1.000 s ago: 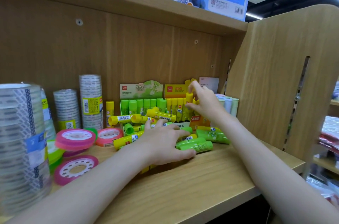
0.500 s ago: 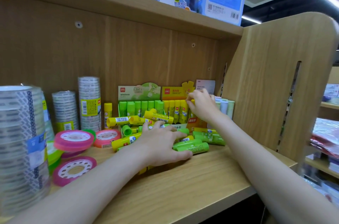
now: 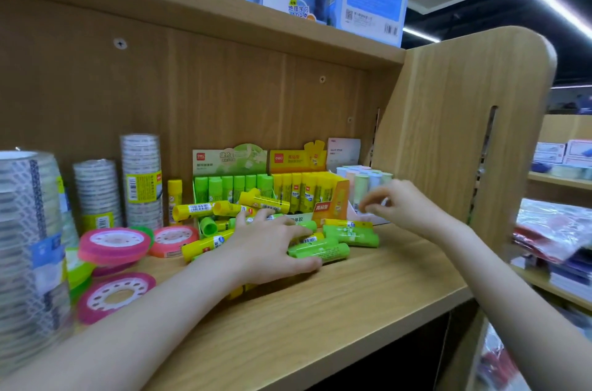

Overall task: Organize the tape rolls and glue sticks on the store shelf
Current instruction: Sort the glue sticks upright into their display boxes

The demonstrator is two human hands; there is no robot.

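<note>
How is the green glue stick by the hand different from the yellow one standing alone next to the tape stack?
The green glue stick lies on its side near the front of the shelf; the yellow glue stick stands upright at the back. The green one touches the left hand; the yellow one stands away from both hands. The green one looks fatter. Both are capped tubes with printed labels.

Both your arms reach forward, bare forearms in from the bottom edge. Your left hand (image 3: 269,249) is palm-down, fingers spread and near straight, thumb (image 3: 301,264) stretched out to the right, wrist low. Your right hand (image 3: 397,205) is raised higher, wrist bent, fingers loosely curled with fingertips (image 3: 368,203) drawn together toward the thumb; blurred, so can't tell if it's pinching anything.
</note>
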